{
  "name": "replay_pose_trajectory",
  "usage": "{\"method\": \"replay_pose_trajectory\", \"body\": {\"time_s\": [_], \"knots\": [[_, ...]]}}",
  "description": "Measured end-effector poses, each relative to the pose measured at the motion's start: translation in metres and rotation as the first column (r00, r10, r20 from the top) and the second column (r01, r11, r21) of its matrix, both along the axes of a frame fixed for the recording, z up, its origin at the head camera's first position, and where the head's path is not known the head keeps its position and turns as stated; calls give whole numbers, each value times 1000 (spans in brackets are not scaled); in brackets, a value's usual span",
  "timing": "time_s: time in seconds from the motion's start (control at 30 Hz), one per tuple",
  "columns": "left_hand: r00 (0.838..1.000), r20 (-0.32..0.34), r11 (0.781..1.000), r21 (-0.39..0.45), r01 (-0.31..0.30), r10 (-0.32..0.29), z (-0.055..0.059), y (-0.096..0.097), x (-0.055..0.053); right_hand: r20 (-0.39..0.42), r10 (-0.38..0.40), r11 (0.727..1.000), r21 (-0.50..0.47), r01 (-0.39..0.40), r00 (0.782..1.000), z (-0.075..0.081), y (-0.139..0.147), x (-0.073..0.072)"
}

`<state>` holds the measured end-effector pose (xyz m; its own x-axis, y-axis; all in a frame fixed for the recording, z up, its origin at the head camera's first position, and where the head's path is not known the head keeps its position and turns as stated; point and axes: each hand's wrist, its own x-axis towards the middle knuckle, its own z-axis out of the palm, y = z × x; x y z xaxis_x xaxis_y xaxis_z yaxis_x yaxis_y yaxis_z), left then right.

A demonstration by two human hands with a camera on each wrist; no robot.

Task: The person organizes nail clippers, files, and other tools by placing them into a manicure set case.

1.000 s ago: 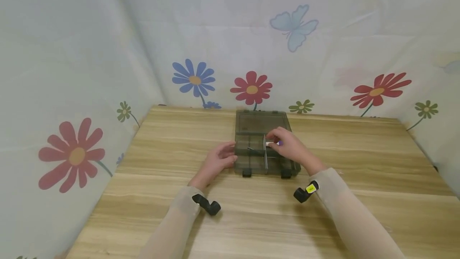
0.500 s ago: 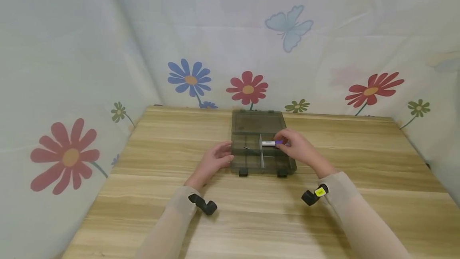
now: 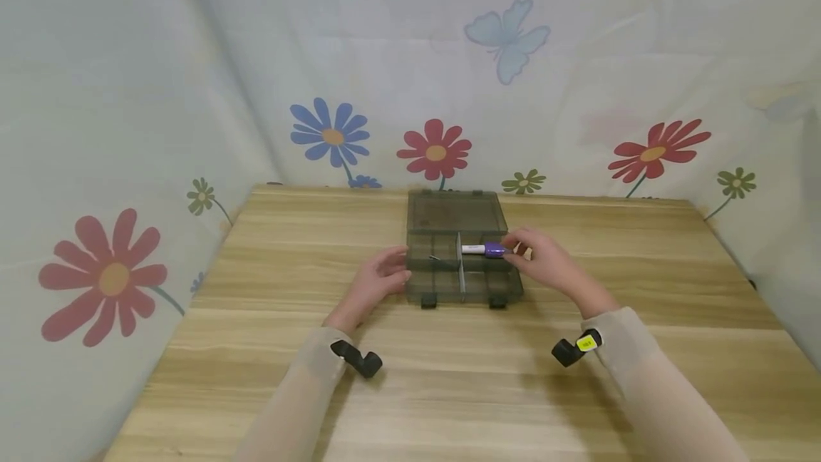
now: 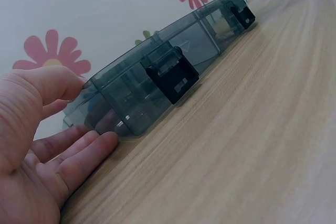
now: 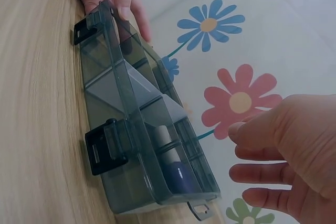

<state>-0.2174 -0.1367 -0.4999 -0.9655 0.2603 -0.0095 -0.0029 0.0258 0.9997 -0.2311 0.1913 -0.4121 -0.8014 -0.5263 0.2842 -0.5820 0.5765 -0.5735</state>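
Note:
A smoky see-through compartment box stands on the table, its lid laid back towards the wall. White dividers split its inside. In the right part lies a nail polish bottle with a white cap and purple glass. My right hand is just right of the bottle; in the right wrist view its fingers are loosely bent, apart from box and bottle. My left hand rests against the box's left end, thumb at the upper edge, other fingers low along the side.
A small dark thing, too small to identify, lies in the box's left part. Two black latches sit on the front wall. Wood-grain table surrounds the box; a flower-printed cloth hangs behind.
My right hand has drawn back to the right, from over the nail polish bottle to beside it, baring more of the bottle. My left hand stays at the box's left end.

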Motion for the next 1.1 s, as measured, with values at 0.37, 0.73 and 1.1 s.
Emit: {"method": "replay_pose_trajectory", "body": {"time_s": [0.37,0.73,1.1], "knots": [[1000,10,1000,-2,4,-4,-3,0,-1,18,-42,999,20,42,999,-5,18,10],[1000,6,1000,3,3,-3,-1,2,1,34,-74,996,42,72,997,-8,38,19],[1000,1,1000,7,5,-5,2,1,0,89,-129,990,62,124,988,-13,51,31]]}}
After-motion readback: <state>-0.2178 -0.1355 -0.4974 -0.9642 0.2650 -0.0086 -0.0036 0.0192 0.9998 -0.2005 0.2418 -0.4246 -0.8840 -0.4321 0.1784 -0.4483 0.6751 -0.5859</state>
